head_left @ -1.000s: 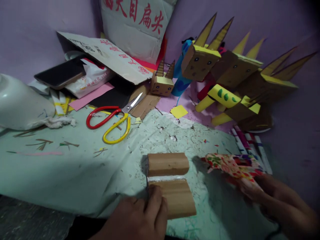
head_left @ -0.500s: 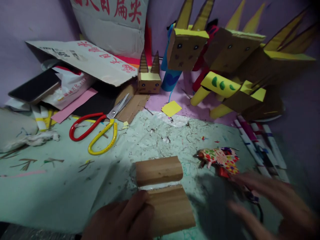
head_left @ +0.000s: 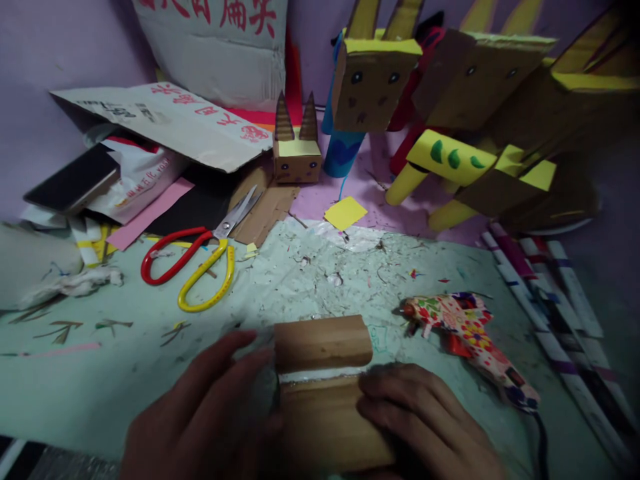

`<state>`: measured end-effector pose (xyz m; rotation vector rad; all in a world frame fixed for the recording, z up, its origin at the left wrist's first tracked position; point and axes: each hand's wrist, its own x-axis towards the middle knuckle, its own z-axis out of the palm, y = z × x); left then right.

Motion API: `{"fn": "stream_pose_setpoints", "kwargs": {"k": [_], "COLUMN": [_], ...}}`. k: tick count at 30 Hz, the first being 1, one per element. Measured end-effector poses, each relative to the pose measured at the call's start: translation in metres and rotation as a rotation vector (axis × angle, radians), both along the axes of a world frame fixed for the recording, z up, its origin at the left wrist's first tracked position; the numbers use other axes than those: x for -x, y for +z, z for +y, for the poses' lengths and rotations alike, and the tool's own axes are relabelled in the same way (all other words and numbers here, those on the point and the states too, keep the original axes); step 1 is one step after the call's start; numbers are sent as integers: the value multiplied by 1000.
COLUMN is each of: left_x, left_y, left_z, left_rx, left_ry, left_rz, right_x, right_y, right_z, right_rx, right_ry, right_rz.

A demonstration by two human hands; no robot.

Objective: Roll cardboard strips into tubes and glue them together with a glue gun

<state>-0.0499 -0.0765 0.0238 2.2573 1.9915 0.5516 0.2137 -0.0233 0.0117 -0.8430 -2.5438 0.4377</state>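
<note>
Two brown cardboard pieces lie one beyond the other at the front of the table. The far cardboard piece is curved, and a whitish strip runs between it and the near cardboard piece. My right hand has its bent fingers on the near piece's right edge. Beside the left ends of both pieces, my left hand has its fingers stretched forward and the thumb apart, slightly blurred. To the right of the cardboard rests a flower-patterned glue gun, touched by neither hand.
Red-and-yellow scissors lie open at the left. Cardboard animal figures stand at the back right, with a small cardboard head nearby. Several markers lie at the right. A yellow paper piece and scraps dot the table.
My right hand has moved left from beside the glue gun onto the near cardboard piece. My left hand has shifted left and forward, its fingers stretching out. The glue gun stays on the table.
</note>
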Motion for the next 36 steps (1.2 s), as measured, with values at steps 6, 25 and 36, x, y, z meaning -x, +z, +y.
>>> {"fn": "stream_pose_setpoints", "kwargs": {"k": [6, 25, 36], "left_x": [-18, -39, -49], "left_y": [20, 14, 13], "left_z": [69, 97, 87], "left_rx": [179, 478, 435], "left_ry": [-314, 313, 355], "left_rz": [-136, -986, -912], "right_x": [30, 65, 76], "right_y": [17, -7, -4], "right_z": [5, 29, 48], "right_rx": [-158, 729, 397], "right_ry": [63, -657, -757], "right_rz": [-72, 638, 376]}}
